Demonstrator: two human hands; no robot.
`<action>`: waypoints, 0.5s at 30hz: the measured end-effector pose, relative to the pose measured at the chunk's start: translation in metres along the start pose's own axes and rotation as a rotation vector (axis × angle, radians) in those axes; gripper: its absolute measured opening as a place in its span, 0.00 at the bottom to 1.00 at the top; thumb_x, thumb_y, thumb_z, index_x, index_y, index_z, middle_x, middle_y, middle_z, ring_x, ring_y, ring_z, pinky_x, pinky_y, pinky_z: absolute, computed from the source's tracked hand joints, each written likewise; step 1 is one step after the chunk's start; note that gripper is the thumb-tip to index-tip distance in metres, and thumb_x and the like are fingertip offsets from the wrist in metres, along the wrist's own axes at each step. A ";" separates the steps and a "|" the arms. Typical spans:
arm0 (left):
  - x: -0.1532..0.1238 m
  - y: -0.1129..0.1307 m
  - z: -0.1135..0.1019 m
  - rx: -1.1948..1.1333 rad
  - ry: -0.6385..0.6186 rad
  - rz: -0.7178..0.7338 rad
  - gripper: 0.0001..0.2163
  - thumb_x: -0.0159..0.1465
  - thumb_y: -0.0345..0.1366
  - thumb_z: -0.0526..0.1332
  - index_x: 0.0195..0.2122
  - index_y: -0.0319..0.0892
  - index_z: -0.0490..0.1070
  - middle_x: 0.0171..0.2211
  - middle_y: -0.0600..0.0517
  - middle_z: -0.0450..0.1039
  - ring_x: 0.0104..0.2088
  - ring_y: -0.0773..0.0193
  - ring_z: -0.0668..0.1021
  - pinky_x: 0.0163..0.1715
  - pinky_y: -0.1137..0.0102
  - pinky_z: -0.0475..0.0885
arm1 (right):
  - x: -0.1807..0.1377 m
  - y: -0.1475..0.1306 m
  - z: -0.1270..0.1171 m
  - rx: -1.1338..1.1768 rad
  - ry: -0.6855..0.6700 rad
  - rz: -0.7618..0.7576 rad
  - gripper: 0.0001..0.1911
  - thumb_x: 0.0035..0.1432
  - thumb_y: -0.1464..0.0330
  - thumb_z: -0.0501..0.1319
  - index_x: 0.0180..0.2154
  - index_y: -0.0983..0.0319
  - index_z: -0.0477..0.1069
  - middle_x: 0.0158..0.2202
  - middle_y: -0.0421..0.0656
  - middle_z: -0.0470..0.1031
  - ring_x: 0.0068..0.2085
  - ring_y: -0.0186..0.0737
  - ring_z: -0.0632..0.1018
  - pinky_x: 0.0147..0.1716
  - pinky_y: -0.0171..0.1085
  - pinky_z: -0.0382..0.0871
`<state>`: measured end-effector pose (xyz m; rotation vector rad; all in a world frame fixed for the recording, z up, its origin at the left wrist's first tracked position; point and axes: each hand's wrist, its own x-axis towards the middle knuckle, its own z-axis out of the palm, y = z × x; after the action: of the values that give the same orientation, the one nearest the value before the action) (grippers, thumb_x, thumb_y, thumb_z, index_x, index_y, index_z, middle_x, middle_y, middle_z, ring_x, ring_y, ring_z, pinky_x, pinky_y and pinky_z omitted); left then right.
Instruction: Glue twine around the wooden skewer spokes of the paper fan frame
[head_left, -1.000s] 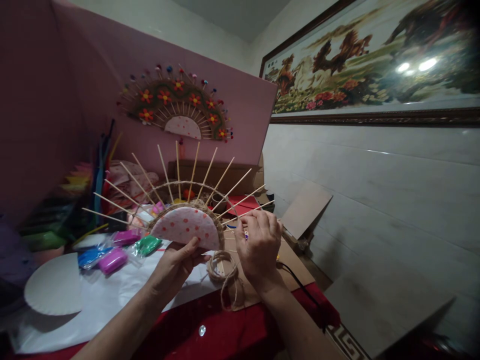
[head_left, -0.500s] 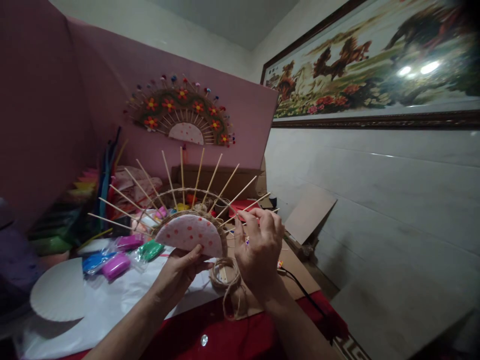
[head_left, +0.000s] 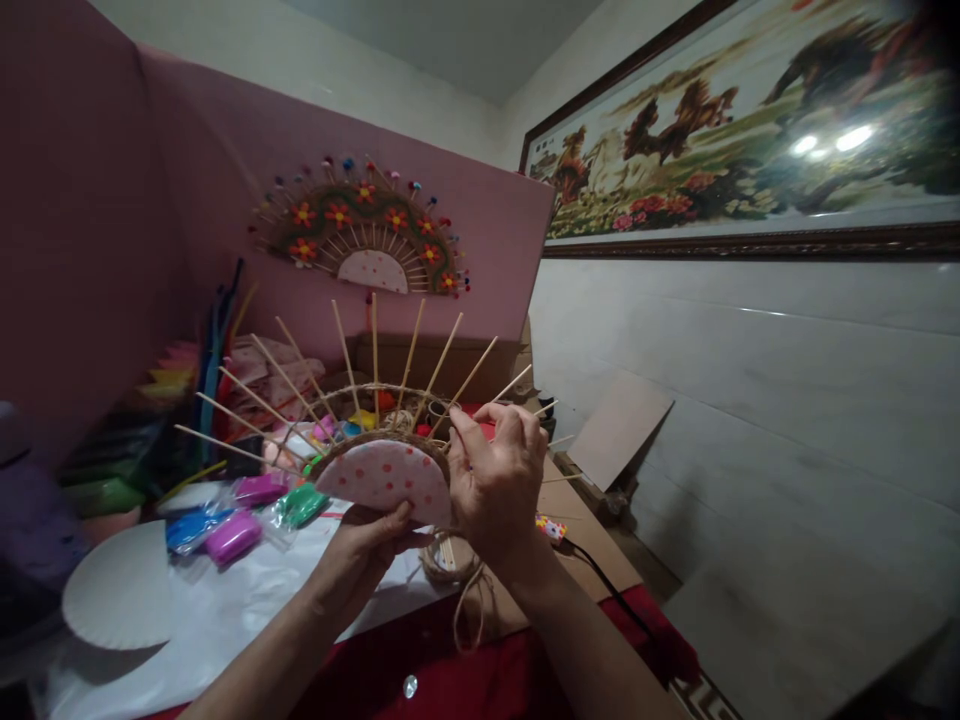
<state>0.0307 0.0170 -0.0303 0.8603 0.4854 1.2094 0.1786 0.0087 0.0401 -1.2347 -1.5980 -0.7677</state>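
My left hand (head_left: 375, 555) grips the lower edge of a white half-disc with red dots (head_left: 386, 478), thumb on its front. Thin wooden sticks (head_left: 374, 350) fan out from behind the half-disc. Jute twine (head_left: 367, 387) arcs across the sticks partway up, and more twine borders the curved edge. At the fan's right side my right hand (head_left: 499, 475) is closed in a pinch on the twine, covering the lower parts of some sticks. Below the hands hangs or lies a loose coil of twine (head_left: 469, 615); its contact with the table cannot be made out.
Packets of coloured clay (head_left: 232, 538) and a cut paper plate (head_left: 116, 585) lie at the left on white sheeting. Cardboard (head_left: 600, 560) and a black cable (head_left: 607, 580) are at the right. A finished flowered fan (head_left: 367, 220) is on the pink board behind.
My right hand has moved a little left and up, drawing the twine closer to the sticks. The fan has turned slightly, its upper sticks shifting right. My left hand keeps its hold.
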 end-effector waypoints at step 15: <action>-0.001 0.006 0.000 -0.118 0.161 -0.032 0.06 0.47 0.21 0.67 0.26 0.36 0.74 0.26 0.50 0.78 0.27 0.63 0.77 0.28 0.67 0.77 | -0.021 0.035 -0.070 0.071 0.279 0.030 0.03 0.55 0.71 0.62 0.31 0.62 0.68 0.32 0.43 0.73 0.39 0.41 0.73 0.43 0.43 0.63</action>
<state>0.0268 0.0170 -0.0251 0.6555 0.5501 1.2714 0.2340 -0.0506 0.0431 -1.0485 -1.3642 -0.8186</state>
